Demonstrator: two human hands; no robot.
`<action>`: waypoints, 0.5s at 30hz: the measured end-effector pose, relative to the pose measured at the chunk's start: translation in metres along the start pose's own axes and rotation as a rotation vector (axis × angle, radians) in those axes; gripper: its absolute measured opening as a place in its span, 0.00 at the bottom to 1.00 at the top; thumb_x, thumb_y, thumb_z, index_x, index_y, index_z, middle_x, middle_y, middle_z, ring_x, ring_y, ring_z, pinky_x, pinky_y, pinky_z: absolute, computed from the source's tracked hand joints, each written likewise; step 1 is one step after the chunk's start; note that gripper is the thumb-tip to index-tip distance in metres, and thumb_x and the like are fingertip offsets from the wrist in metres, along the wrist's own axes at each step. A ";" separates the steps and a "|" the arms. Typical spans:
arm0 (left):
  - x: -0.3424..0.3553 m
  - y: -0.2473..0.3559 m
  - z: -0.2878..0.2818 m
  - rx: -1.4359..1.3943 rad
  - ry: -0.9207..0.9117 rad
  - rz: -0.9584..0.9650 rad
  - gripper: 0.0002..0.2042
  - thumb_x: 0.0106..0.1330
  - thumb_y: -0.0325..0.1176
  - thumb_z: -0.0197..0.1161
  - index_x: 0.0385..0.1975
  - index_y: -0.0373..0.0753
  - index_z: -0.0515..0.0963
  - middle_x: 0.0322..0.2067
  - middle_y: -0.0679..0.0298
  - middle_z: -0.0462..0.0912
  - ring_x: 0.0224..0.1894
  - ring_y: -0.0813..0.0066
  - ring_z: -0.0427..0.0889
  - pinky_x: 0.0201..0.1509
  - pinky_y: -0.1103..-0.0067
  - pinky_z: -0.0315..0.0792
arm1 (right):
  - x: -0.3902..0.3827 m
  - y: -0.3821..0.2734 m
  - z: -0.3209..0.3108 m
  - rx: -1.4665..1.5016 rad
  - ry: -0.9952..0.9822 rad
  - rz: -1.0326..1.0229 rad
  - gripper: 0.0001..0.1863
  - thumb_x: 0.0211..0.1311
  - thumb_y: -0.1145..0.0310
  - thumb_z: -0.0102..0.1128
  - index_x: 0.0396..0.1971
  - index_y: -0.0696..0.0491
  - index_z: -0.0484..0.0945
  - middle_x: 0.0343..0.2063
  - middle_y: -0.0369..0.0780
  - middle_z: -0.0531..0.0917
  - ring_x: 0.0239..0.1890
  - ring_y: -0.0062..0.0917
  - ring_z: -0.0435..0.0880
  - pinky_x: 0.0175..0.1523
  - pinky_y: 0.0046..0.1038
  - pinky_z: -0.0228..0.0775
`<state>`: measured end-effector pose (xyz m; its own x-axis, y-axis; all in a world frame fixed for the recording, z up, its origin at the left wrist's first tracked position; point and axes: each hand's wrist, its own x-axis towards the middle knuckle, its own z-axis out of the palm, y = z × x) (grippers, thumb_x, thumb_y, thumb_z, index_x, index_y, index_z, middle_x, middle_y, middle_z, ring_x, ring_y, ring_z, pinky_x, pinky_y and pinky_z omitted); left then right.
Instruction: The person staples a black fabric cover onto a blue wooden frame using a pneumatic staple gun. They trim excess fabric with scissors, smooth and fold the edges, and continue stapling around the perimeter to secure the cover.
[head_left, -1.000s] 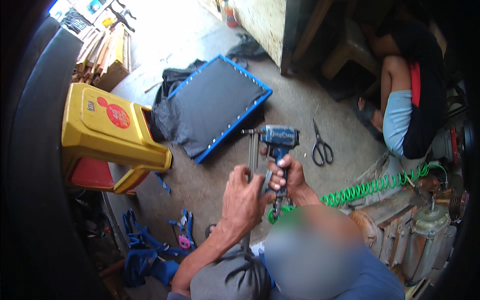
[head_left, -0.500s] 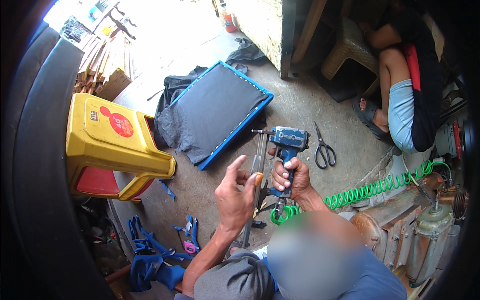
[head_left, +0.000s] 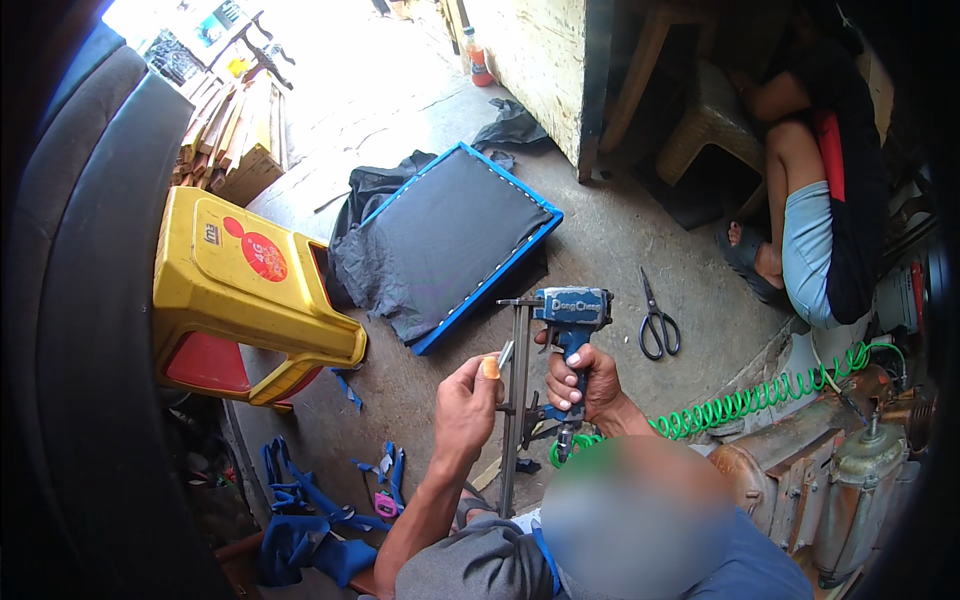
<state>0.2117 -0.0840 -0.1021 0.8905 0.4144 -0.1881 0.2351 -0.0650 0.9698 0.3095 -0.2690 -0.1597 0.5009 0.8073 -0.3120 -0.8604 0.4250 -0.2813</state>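
Observation:
My right hand is wrapped round the handle of a blue pneumatic staple gun, held upright in front of me. Its long metal magazine rail runs down along the gun's left side. Just left of that rail, my left hand pinches a short silvery strip of staples between thumb and fingers. The thumb has an orange-brown covering or stain at its tip. Beyond the gun, a blue-edged panel covered with black fabric lies on the floor, staples lining its edges.
Black-handled scissors lie right of the gun. A green coiled air hose runs to a rusty compressor. A yellow stool stands left; blue scraps and a pink tape measure lie nearby. Another person sits at right.
My left hand has drawn its fingers together, and the staple strip now shows clear of the magazine rail. The whole view has shifted slightly, while the right hand keeps its hold.

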 end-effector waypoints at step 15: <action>0.007 -0.001 -0.031 0.142 -0.352 -0.035 0.18 0.81 0.45 0.54 0.37 0.35 0.79 0.20 0.74 0.69 0.23 0.85 0.63 0.26 0.79 0.60 | -0.010 0.005 0.003 -0.011 0.024 0.036 0.16 0.62 0.60 0.57 0.18 0.51 0.70 0.15 0.35 0.68 0.15 0.24 0.71 0.27 0.31 0.73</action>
<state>0.2056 -0.0532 -0.0992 0.9544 0.0830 -0.2867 0.2976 -0.1921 0.9352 0.2996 -0.2737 -0.1557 0.4718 0.8119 -0.3439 -0.8769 0.3913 -0.2792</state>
